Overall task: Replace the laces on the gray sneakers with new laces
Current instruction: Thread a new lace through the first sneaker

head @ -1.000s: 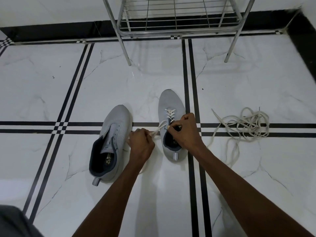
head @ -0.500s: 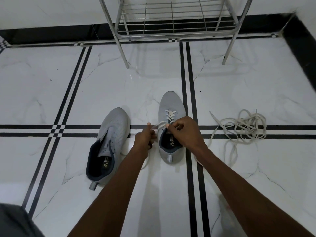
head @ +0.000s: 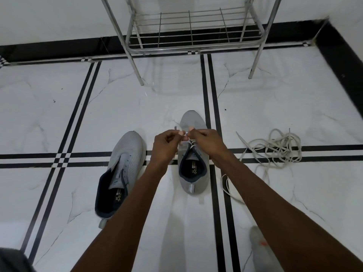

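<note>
Two gray sneakers stand on the white tiled floor. The right sneaker [head: 193, 173] carries a white lace [head: 191, 144] threaded through its front eyelets. Above its tongue my left hand [head: 166, 146] and my right hand [head: 206, 143] are raised close together, each pinching an end of that lace. The left sneaker [head: 122, 169] lies beside my left forearm with no lace in its eyelets. A tangled heap of pale laces [head: 275, 150] rests on the floor to the right.
A metal wire rack [head: 192, 32] stands at the back against the wall, its legs on the floor beyond the shoes. One lace strand [head: 227, 188] trails by my right forearm. A gray object [head: 259, 250] shows at the lower right.
Both hands have risen from the sides of the right sneaker's opening and come together over its tongue, pulling the lace ends upward. The camera has tilted slightly.
</note>
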### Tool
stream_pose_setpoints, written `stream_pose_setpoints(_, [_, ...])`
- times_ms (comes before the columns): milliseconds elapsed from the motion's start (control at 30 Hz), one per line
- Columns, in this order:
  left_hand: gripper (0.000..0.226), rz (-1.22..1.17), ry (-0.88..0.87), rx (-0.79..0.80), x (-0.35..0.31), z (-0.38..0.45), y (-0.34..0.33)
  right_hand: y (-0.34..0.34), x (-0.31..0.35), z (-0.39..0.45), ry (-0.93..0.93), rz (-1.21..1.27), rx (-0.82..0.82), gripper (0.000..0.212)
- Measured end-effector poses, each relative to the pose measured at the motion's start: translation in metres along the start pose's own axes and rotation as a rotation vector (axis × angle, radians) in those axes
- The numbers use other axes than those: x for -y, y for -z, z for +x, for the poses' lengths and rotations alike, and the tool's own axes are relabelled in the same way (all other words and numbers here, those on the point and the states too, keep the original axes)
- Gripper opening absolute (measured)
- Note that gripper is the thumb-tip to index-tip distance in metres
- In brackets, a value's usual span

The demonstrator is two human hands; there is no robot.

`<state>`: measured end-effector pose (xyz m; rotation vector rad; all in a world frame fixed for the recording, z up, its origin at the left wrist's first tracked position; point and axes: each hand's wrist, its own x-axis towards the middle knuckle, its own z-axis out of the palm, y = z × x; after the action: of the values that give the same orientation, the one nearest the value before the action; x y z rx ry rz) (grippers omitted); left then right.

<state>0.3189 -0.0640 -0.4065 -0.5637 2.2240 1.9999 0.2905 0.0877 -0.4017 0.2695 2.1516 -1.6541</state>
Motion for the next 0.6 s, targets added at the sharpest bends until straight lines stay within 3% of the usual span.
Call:
stream_pose_setpoints(133, [0.017, 0.277, -0.132, 0.099, 0.003, 0.001, 0.000, -0.004, 0.014, 0.009, -0.133, 0.063, 0.141, 0.042])
stream_pose_setpoints(267, [0.018, 0.263, -0.113, 0.086, 0.005, -0.005, 0.001, -0.007, 0.021, 0.018, -0.244, 0.329, 0.112, 0.022])
stream_pose_setpoints(433, [0.016, -0.184, 0.310, -0.118, 0.018, -0.010, 0.012, 0.003, 0.018, 0.031, -0.315, 0.791, 0.010, 0.014])
stream_pose_setpoints(600, [0.008, -0.359, 0.545, -0.252, 0.042, -0.004, 0.017, 0.022, 0.015, 0.036, -0.248, 0.856, -0.033, 0.014])
